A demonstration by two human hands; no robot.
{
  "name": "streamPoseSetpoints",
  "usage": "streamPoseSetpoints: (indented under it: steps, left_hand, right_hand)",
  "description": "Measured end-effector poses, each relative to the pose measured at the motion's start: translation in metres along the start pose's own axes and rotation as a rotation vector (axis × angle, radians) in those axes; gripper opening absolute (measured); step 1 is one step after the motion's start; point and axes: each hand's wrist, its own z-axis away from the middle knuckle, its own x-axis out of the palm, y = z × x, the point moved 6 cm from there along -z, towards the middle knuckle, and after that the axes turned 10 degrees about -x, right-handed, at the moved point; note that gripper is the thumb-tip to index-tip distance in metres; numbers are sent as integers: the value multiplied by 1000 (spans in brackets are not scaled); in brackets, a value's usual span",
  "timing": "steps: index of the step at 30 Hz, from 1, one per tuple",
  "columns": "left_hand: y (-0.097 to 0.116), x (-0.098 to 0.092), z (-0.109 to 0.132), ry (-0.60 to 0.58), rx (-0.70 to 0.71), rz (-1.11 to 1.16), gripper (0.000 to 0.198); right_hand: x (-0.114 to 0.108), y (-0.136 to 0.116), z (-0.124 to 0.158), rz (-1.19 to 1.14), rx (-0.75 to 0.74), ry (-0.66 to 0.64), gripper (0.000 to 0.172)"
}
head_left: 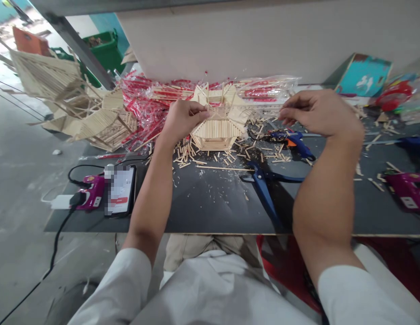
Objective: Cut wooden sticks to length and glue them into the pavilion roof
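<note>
A small house model made of thin wooden sticks (pixel 216 128) stands on the dark board (pixel 203 198) in front of me. My left hand (pixel 182 118) is closed against the model's left roof edge, fingers pinched on the sticks there. My right hand (pixel 318 113) hovers to the right of the model, above a blue and orange glue gun (pixel 293 141). Its fingers are curled together in a pinch; whether a stick is in them is hidden. Loose cut sticks (pixel 196 158) lie scattered around the model.
Blue-handled cutters (pixel 264 183) lie mid-board. A phone (pixel 120 190) and a magenta device (pixel 91 192) with a black cable sit at left; another magenta device (pixel 408 189) at right. Bags of sticks in red-printed plastic (pixel 152 101) and larger stick roof models (pixel 77 108) lie behind.
</note>
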Motion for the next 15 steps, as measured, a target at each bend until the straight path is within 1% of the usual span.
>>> streamPoseSetpoints:
  steps: [4,9,13,15]
  left_hand:
    - [4,-2,2,0,16,-22,22]
    - [5,-2,3,-14,27,-55,28]
    - [5,-2,3,-7,15,-50,29]
    - [3,-2,2,3,-17,-41,28]
  right_hand:
    - [0,1,-1,17,33,8,4]
    - [1,2,-3,19,32,-16,4]
    - [1,5,-4,25,22,-24,7]
    - [1,6,-4,33,14,-27,7]
